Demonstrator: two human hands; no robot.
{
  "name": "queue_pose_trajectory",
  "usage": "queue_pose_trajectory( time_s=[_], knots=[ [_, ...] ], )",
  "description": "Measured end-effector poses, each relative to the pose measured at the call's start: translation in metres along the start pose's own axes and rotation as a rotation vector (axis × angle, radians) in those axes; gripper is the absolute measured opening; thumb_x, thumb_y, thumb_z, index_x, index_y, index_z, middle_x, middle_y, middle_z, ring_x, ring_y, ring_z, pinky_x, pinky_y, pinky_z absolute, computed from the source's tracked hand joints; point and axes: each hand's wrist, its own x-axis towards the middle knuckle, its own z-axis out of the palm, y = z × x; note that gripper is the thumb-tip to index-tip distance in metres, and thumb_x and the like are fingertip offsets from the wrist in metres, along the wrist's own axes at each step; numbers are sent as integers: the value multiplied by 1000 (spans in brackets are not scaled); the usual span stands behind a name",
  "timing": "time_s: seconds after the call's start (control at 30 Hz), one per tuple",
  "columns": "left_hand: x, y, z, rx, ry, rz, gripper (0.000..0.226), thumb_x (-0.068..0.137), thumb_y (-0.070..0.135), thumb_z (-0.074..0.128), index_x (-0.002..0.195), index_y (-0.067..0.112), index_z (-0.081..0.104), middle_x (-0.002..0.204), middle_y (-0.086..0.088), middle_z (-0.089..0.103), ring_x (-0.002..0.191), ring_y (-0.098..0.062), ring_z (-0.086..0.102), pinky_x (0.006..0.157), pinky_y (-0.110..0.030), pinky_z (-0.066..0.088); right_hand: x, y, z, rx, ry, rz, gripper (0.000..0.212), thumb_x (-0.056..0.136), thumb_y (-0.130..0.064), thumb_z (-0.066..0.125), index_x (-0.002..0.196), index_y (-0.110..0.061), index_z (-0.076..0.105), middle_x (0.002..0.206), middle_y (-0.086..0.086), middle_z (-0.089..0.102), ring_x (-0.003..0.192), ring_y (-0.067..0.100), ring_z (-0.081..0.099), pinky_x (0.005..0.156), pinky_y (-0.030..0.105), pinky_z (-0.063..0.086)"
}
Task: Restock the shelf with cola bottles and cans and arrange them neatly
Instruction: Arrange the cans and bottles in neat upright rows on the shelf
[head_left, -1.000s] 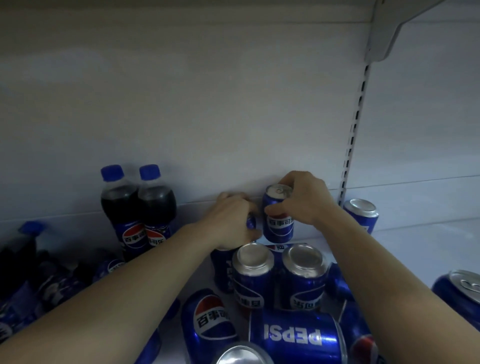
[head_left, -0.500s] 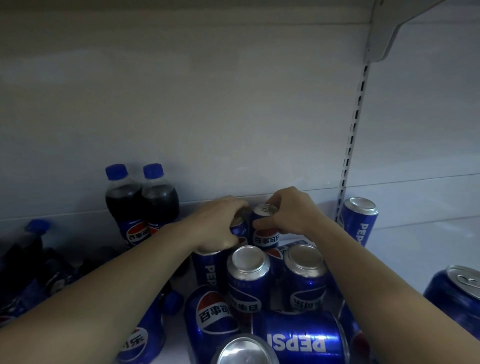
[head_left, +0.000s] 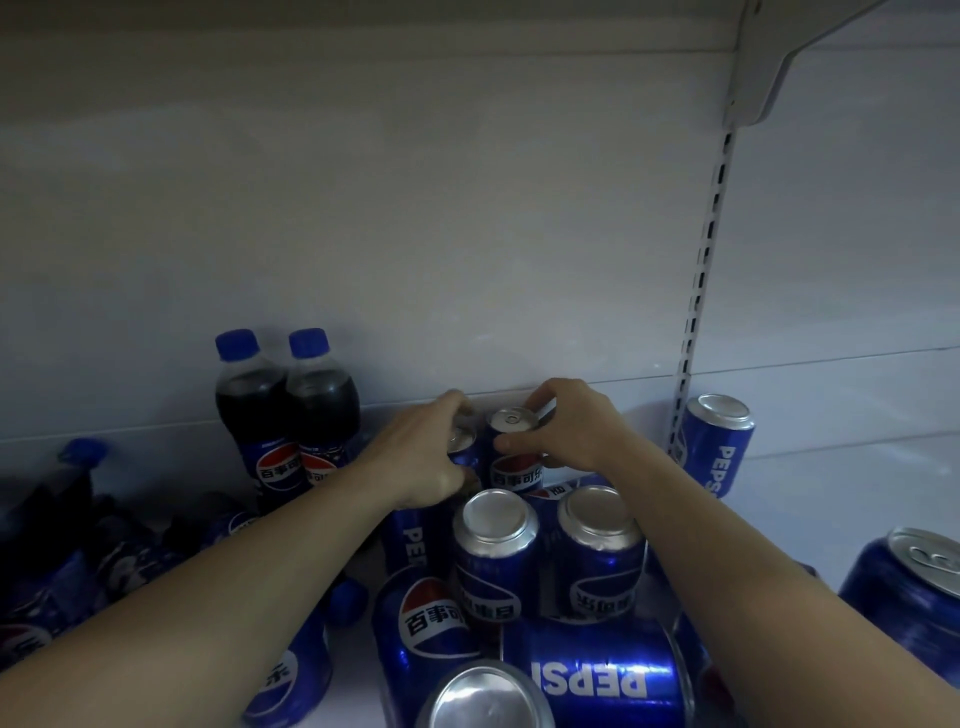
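**Step in hand.** Two cans are being set upright at the far edge of the shelf (head_left: 831, 509), against the back panel (head_left: 467, 234).

**Hands.**
- The left hand (head_left: 415, 462) is curled round the left can (head_left: 461, 441). Its fingers hide most of the can; only part of the rim and side shows.
- The right hand (head_left: 566, 431) pinches the rim of the right can (head_left: 514, 462), thumb near, fingers far. This can is upright with its label facing near.
- The two cans are just beside each other. Contact between them cannot be confirmed, nor whether their bases are seated, as nearer stock hides them.

**Other stock.**
- Two bottles (head_left: 252, 415) stand upright, side by side, left of the hands at the panel.
- A lone can (head_left: 719, 441) stands right of the slotted strip (head_left: 701, 291).
- Near the hands, two inverted cans (head_left: 496, 545) stand bottom up, and lying cans (head_left: 597, 680) rest on their sides.
- Lying bottles (head_left: 62, 545) form a dim heap at near left.

**Assessment.** The task appears to be at an early stage, with most stock unsorted. The next move calls for:
- seating both cans flat, in line with the bottles;
- letting go without tipping them;
- turning the inverted cans over.

The forearms pass over loose cans, which may roll.
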Motion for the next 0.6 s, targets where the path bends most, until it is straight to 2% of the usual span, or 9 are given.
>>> queue_pose_trajectory(
  time_s=[0.1, 0.2, 0.27, 0.33, 0.4, 0.5, 0.6],
  knots=[
    [-5, 4, -6, -57, 41, -25, 85, 79, 24, 84, 148, 30, 34, 139, -3, 56, 122, -21, 55, 95, -31, 48, -2, -7, -10, -16, -38, -39, 68, 74, -56, 83, 125, -20, 55, 118, 3, 60, 96, 19, 62, 75, 36, 61],
    [-13, 11, -25, -140, 161, -30, 85, 81, 22, 83, 149, 33, 34, 140, -2, 55, 125, -21, 55, 104, -38, 49, -12, -30, -29, -73, 117, -174, 53, 85, -51, 75, 125, -22, 58, 114, 1, 63, 95, 16, 59, 76, 26, 46],
    [-21, 17, -44, -272, 255, -28, 84, 81, 19, 83, 148, 35, 36, 133, 1, 57, 121, -18, 56, 101, -35, 50, -21, -49, -41, 7, 120, -270, 43, 87, -42, 75, 124, -27, 59, 109, -4, 65, 96, 13, 62, 74, 23, 46],
    [-33, 21, -62, -482, 344, -27, 81, 82, 14, 81, 146, 37, 38, 120, 9, 57, 113, -12, 58, 90, -26, 50, -31, -65, -45, 68, -12, -370, 49, 84, -36, 79, 128, -31, 56, 112, -8, 64, 100, 10, 63, 84, 26, 52],
    [-45, 27, -76, -658, 434, -1, 74, 84, 14, 80, 143, 37, 43, 110, 16, 57, 106, -8, 61, 82, -21, 52, -41, -78, -41, 104, -119, -468, 66, 80, -33, 84, 137, -32, 51, 118, -12, 62, 105, 4, 62, 89, 25, 53],
    [-54, 38, -86, -798, 472, 64, 67, 84, 17, 80, 139, 36, 48, 111, 15, 61, 101, -4, 64, 73, -17, 56, -48, -93, -29, 217, -49, -593, 72, 74, -32, 88, 136, -28, 51, 119, -13, 65, 103, 4, 65, 88, 24, 56],
    [-59, 42, -88, -770, 463, 87, 67, 83, 19, 81, 139, 35, 49, 122, 9, 61, 107, -8, 64, 77, -18, 56, -51, -100, -23, 285, 22, -650, 65, 71, -29, 89, 128, -24, 57, 113, -10, 69, 99, 8, 68, 86, 26, 57]
  ],
)
